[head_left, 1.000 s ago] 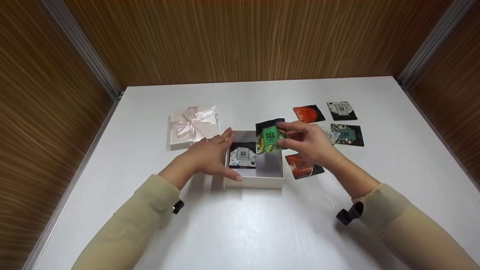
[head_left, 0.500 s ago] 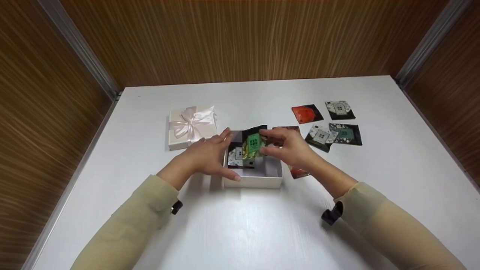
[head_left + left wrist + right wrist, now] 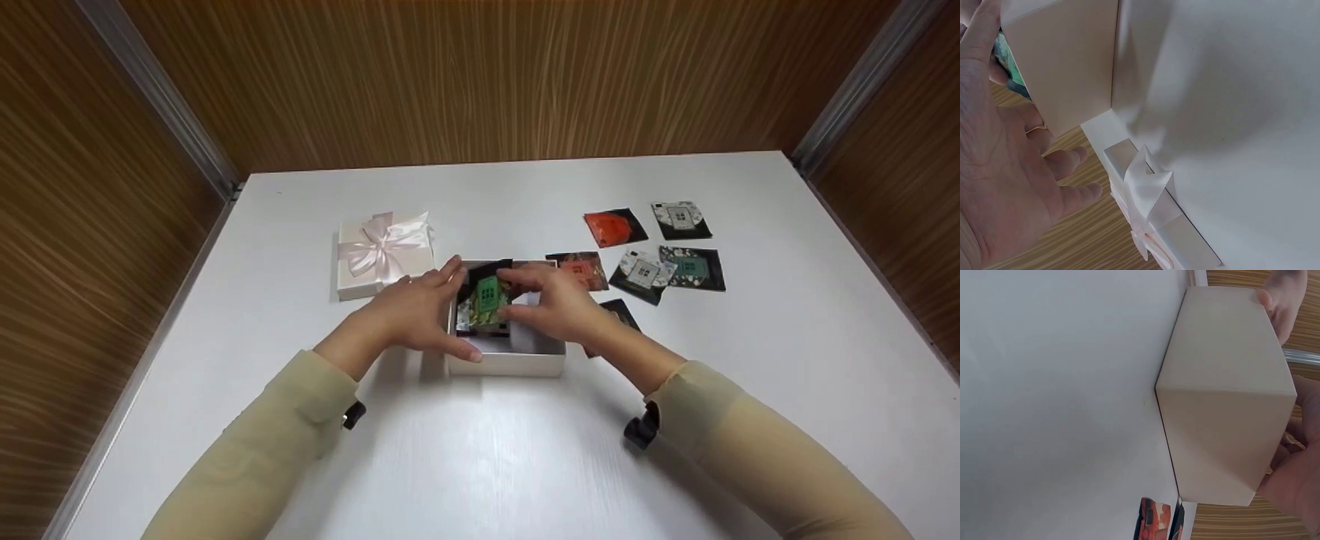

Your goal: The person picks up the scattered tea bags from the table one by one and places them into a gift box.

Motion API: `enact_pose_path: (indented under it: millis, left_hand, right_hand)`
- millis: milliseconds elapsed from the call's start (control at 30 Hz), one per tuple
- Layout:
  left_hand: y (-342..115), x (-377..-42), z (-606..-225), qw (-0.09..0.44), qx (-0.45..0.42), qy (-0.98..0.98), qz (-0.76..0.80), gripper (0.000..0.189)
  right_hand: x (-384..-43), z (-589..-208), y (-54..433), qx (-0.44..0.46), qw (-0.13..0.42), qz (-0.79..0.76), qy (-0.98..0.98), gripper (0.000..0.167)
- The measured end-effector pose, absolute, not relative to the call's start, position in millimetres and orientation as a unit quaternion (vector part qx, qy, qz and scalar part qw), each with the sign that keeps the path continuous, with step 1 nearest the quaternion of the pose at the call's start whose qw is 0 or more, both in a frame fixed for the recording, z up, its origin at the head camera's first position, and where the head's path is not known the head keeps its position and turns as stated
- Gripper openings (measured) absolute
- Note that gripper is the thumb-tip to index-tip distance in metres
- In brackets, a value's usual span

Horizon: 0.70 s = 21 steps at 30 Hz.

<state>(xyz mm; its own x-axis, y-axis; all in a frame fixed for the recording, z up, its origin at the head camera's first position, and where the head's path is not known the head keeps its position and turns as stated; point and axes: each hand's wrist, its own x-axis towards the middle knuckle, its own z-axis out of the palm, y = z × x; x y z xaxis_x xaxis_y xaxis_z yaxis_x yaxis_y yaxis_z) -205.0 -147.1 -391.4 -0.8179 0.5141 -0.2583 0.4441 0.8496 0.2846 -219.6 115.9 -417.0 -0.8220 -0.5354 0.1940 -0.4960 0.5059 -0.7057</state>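
Note:
A white open box (image 3: 510, 365) stands mid-table. My left hand (image 3: 412, 311) rests along its left rim, fingers spread and thumb at the front corner. Between thumb and fingers, my right hand (image 3: 559, 304) pinches a green and black sachet (image 3: 487, 296), slightly tilted inside the box's left half. Below that sachet lies a white-patterned black one (image 3: 463, 321), mostly covered. In the left wrist view, a bit of the green sachet (image 3: 1009, 64) shows past the box wall (image 3: 1067, 62). The right wrist view has the box wall (image 3: 1219, 444) hiding the sachets inside and part of my right hand (image 3: 1303, 478).
Left of the box sits a pale pink lid with a ribbon bow (image 3: 382, 251). Several sachets lie to the right, including a red one (image 3: 611, 227), a white-patterned one (image 3: 681, 218), and a dark green one (image 3: 691, 268). Wood-grain panels (image 3: 480, 82) enclose the table.
My right hand has carried the green sachet left and down into the box, over the white-patterned sachet. The left hand has stayed on the rim.

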Motion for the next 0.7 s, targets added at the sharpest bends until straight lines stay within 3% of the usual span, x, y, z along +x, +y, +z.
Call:
enact_pose_path:
  millis: [700]
  left_hand:
    - [-147,-208,-395,0.162,0.257,0.948,0.099,0.139]
  right_hand:
    - [-218,-430,101,-0.331,-0.044,-0.255,0.908,0.062]
